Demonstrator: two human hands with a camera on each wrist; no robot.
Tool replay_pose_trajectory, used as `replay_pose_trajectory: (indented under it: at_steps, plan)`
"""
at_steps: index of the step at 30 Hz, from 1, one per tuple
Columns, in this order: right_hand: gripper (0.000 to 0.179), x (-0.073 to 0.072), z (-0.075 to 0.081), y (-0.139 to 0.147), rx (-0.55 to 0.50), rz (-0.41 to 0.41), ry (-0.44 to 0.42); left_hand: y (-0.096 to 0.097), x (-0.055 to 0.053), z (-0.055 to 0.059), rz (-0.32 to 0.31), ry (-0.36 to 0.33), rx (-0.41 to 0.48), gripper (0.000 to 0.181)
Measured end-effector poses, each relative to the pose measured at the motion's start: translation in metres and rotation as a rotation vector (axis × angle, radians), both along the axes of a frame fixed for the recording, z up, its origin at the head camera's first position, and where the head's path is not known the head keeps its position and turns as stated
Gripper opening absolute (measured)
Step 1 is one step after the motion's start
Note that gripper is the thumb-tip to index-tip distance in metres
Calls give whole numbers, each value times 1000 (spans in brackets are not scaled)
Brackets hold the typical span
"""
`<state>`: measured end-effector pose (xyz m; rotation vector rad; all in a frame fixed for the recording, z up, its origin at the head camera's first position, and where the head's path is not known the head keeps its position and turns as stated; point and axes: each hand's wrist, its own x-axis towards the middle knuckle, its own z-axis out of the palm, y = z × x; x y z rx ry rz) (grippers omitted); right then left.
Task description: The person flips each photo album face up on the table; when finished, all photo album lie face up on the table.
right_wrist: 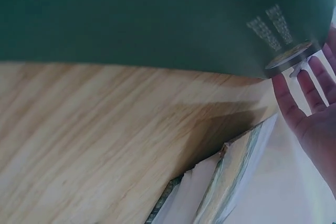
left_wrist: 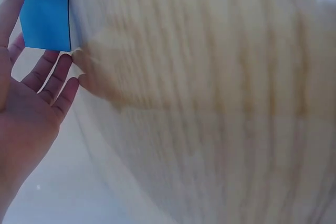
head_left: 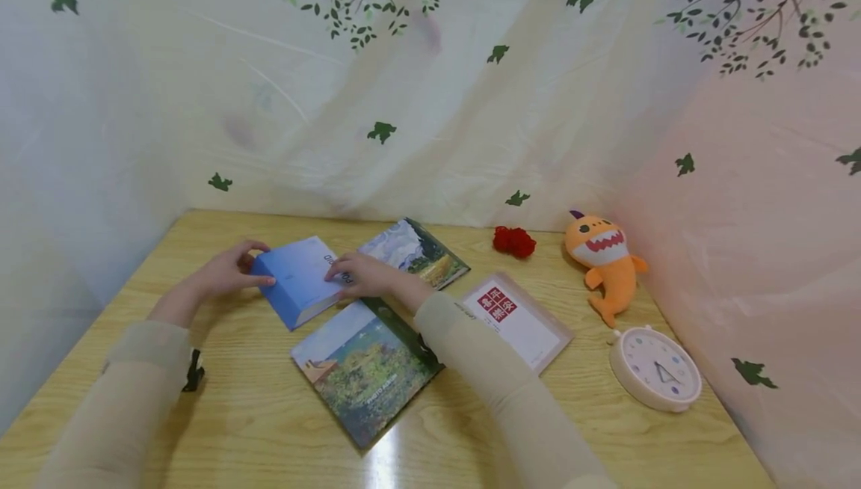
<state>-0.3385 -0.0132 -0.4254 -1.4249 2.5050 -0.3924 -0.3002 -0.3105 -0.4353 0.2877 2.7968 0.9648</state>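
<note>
A thick blue book lies on the left part of the table, its wide spine facing left. My left hand holds it by the spine end, thumb on the spine and fingers round the back corner. In the left wrist view the thumb and fingers sit about the blue spine. The fingers of my right hand rest over the blue book's right edge, partly covering its title. Below the right forearm lies a garden-picture book. A dark green cover fills the top of the right wrist view, with the right fingertips at its corner.
Behind the right hand lies a landscape-picture book. To the right are a white book with red characters, a red yarn bundle, an orange shark plush and a pink round clock. A leaf-print curtain backs the wooden table.
</note>
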Motion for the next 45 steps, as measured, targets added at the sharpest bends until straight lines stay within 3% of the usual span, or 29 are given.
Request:
replay_pose_trajectory:
  at_steps: [5, 11, 23, 33, 40, 45]
  plan:
    - [40, 1, 2, 5, -29, -11, -79, 0, -3, 6, -31, -24, -22, 86]
    - [46, 8, 11, 18, -62, -77, -199, 6, -8, 13, -63, 17, -33, 91]
    - [52, 21, 34, 55, -113, -81, -143, 46, -12, 35, -105, 111, -114, 96]
    - [52, 18, 46, 96, -157, -141, -20, 94, -16, 48, -155, 163, -91, 95]
    - [60, 16, 44, 133, -232, -190, -77, 131, -21, 49, -232, 159, -72, 101]
    - [64, 20, 44, 157, -225, -261, -102, 152, -25, 48, -255, 178, -35, 97]
